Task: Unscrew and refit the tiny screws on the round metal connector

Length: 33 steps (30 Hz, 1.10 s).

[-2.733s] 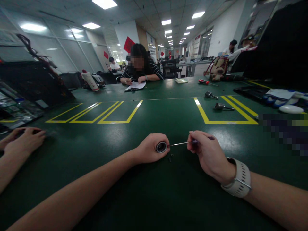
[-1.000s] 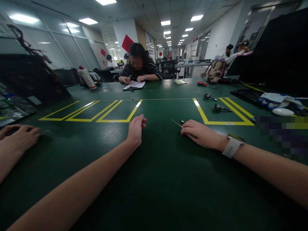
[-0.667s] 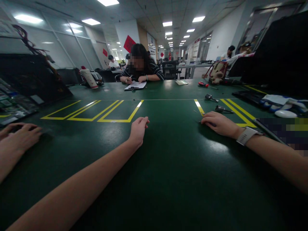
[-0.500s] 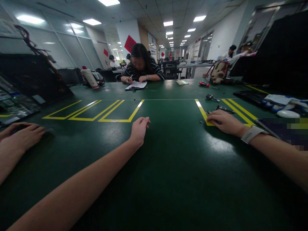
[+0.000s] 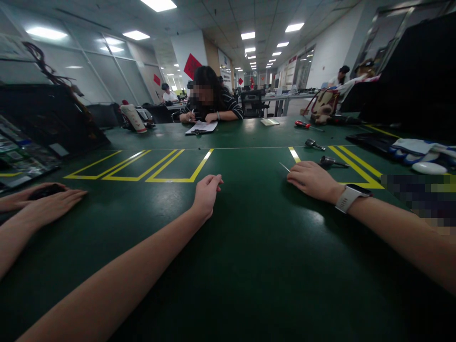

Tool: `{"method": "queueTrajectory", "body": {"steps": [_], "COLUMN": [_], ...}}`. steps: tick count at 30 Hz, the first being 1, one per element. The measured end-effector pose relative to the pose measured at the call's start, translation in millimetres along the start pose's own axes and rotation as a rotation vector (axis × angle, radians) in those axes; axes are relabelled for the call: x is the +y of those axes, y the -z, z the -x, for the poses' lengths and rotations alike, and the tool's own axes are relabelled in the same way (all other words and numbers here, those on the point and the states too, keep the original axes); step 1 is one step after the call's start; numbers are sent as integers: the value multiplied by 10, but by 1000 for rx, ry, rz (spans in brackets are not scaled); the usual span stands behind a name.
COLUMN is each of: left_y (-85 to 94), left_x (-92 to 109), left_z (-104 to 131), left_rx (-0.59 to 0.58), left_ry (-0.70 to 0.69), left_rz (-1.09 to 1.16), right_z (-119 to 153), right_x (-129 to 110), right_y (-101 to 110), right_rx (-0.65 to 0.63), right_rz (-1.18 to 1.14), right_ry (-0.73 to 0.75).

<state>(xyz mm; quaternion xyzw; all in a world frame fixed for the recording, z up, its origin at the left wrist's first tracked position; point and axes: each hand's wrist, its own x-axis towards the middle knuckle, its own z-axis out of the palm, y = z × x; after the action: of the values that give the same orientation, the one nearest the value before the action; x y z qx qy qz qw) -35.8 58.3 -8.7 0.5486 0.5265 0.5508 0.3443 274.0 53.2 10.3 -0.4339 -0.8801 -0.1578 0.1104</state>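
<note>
My right hand [image 5: 310, 180], with a watch at the wrist, is closed around a slim tool. Its thin metal shaft [image 5: 284, 167] pokes out to the left past my fingers, and the handle is hidden in my palm. Beyond the hand, a dark metal tool fitting [image 5: 330, 162] lies on the green tabletop [image 5: 245, 247]. My left hand [image 5: 207, 192] hovers or rests near the middle of the table with its fingers curled together; whatever is between them, if anything, cannot be made out.
At the left edge, another person's hands [image 5: 46, 206] are around a dark object [image 5: 46, 191]. Yellow tape [image 5: 119, 178] marks boxes on the table. A second fitting [image 5: 313, 144], a red screwdriver [image 5: 302, 124] and gloves [image 5: 416, 151] lie right. Opposite, a person [image 5: 210, 97] writes on a clipboard [image 5: 202, 127].
My right hand has moved left, away from the fitting, with the slim tool, whose shaft now shows. My left hand stays nearly still. The other person's hands at left have shifted right.
</note>
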Motion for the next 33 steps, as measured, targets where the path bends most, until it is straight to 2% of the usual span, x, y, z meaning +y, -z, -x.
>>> {"method": "queueTrajectory", "body": {"steps": [9, 15, 18, 22, 25, 27, 33], "left_y": [1, 4, 5, 4, 2, 0, 5], "left_x": [-1, 1, 17, 25, 25, 28, 63], "left_z": [0, 2, 10, 15, 13, 12, 28], "left_rx": [-18, -25, -28, -32, -38, -38, -39], "left_ry": [-2, 9, 13, 18, 16, 14, 14], "left_rz": [-10, -19, -20, -19, -23, -27, -47], "right_z": [149, 156, 124, 81, 62, 52, -23], "right_x": [253, 229, 237, 402, 580, 673, 747], "right_y": [12, 27, 76, 134, 114, 85, 78], "right_rx": [-16, -15, 18, 55, -37, -120, -245], "right_rz": [139, 146, 130, 129, 83, 34, -22], "right_ry": [-85, -184, -304, -587, -758, -822, -859]}}
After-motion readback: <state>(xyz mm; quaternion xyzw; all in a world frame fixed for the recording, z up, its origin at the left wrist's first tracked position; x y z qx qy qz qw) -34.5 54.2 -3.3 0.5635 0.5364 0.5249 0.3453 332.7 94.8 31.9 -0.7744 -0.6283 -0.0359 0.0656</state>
